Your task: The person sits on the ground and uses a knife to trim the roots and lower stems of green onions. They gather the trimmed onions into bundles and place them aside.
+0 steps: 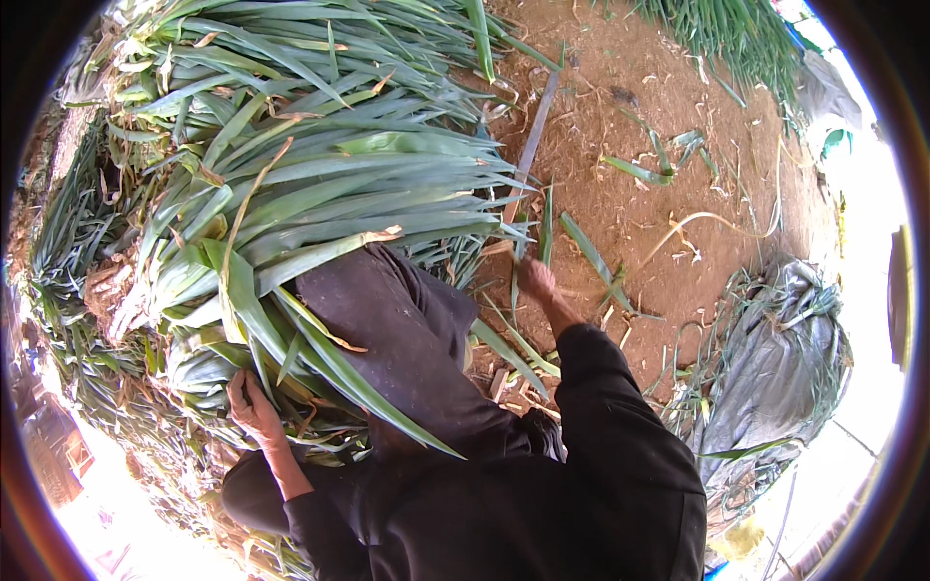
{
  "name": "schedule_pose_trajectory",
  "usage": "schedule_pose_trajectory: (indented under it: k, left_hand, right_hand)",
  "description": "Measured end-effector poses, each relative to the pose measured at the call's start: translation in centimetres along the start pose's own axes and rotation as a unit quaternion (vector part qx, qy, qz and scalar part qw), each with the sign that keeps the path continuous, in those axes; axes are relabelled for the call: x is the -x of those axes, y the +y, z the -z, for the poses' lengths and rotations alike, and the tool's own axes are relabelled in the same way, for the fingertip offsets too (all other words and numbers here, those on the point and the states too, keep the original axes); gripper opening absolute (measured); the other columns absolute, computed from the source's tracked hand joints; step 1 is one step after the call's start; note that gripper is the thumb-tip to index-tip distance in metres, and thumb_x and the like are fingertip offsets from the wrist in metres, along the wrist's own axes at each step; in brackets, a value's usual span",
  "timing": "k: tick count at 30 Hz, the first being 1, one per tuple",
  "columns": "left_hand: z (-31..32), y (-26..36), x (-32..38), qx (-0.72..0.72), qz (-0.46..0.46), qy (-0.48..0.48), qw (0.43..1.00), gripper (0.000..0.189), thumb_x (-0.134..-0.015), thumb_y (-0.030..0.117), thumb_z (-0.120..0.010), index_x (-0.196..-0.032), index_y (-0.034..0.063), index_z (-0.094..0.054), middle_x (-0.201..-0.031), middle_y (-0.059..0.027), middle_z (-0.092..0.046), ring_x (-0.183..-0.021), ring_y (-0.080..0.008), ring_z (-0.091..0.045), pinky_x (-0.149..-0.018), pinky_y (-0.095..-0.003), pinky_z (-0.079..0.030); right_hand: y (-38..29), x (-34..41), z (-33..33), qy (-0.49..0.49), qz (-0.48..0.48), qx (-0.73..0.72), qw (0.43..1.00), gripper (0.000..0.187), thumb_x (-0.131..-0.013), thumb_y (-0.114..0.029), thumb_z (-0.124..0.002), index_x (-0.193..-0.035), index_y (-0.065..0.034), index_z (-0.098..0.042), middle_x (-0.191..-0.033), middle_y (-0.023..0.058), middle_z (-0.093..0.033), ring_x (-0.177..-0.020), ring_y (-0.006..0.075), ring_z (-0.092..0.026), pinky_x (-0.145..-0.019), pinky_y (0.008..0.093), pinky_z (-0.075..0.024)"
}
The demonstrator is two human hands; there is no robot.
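A thick bundle of leeks (341, 196) lies across my thigh, its leaves pointing right and its pale root ends (134, 298) to the left. My left hand (254, 414) is at the lower left of the bundle, fingers curled against the leek stalks (200, 374); whether they grip any is unclear. Over the soil just right of the leaf tips, my right hand (536, 279) is blurred and closed on a pale, thin strip (697, 218). That strip trails right across the ground in a curve. A tan end (497, 248) shows beside the fingers.
More leeks (290, 51) are heaped beyond the bundle. A long flat bar (538, 131) lies on the brown soil (617, 80) near loose leaf scraps (592, 250). Grey plastic sheeting (763, 378) with green netting lies at right. Green leaves (734, 43) are piled far right.
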State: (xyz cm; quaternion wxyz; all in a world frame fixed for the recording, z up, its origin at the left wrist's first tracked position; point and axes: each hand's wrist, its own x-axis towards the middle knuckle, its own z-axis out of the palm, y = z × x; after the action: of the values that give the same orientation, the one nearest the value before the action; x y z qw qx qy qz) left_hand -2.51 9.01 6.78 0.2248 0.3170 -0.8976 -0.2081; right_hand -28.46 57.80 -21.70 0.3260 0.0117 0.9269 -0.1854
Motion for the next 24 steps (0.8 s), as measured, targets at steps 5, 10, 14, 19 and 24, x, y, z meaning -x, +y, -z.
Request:
schedule_pose_trajectory:
  k: [5,10,14,19,24]
  left_hand:
    - [0.1,0.6,-0.5,0.025,-0.019,-0.006,0.999,0.017,-0.099,0.0,-0.061,-0.115,-0.0007,-0.067,-0.108,-0.0139,-0.071,-0.094,-0.0243,-0.067,-0.086,-0.035,-0.053]
    - [1.8,8.1,-1.9,0.001,-0.027,0.032,0.999,0.021,-0.1,0.005,-0.062,-0.119,-0.0009,-0.067,-0.113,-0.0159,-0.069,-0.102,-0.0283,-0.067,-0.089,-0.0383,-0.053]
    - [2.3,17.8,-2.0,0.102,-0.151,0.01,0.983,0.018,-0.097,0.003,-0.065,-0.114,0.0006,-0.068,-0.112,-0.0163,-0.07,-0.107,-0.0308,-0.067,-0.095,-0.0404,-0.053]
    - [1.6,24.7,-1.3,0.277,-0.203,-0.172,0.923,0.016,-0.091,-0.003,-0.071,-0.107,-0.0012,-0.071,-0.106,-0.0156,-0.072,-0.097,-0.0281,-0.071,-0.087,-0.0353,-0.056]
    - [0.7,26.2,0.6,0.429,-0.088,-0.329,0.837,0.018,-0.099,0.006,-0.067,-0.114,-0.0029,-0.071,-0.105,-0.013,-0.073,-0.093,-0.0173,-0.069,-0.082,-0.0295,-0.055]
  right_hand:
    - [-3.1,5.5,0.7,-0.009,0.143,-0.092,0.985,0.025,-0.095,-0.033,-0.065,-0.097,-0.0093,-0.073,-0.08,0.0152,-0.071,-0.076,0.0384,-0.07,-0.071,0.047,-0.055]
    - [-6.2,8.1,11.8,0.065,0.25,-0.206,0.944,0.02,-0.1,-0.022,-0.064,-0.092,-0.0045,-0.07,-0.067,0.0053,-0.058,-0.058,0.0175,-0.053,-0.052,0.037,-0.044]
    - [-9.1,10.9,20.0,0.133,0.251,-0.242,0.928,0.019,-0.103,-0.017,-0.063,-0.088,-0.0054,-0.067,-0.063,-0.0036,-0.049,-0.054,0.0078,-0.042,-0.044,0.0286,-0.0336]
    - [-11.9,18.0,28.5,0.215,0.208,-0.356,0.885,0.024,-0.104,-0.023,-0.063,-0.09,-0.0034,-0.067,-0.063,-0.0019,-0.052,-0.051,0.005,-0.047,-0.044,0.0262,-0.0372]
    - [-14.3,27.2,34.7,0.23,0.229,-0.432,0.842,0.025,-0.105,-0.024,-0.063,-0.093,-0.0031,-0.069,-0.063,-0.0045,-0.053,-0.051,0.0024,-0.046,-0.043,0.0227,-0.0344]
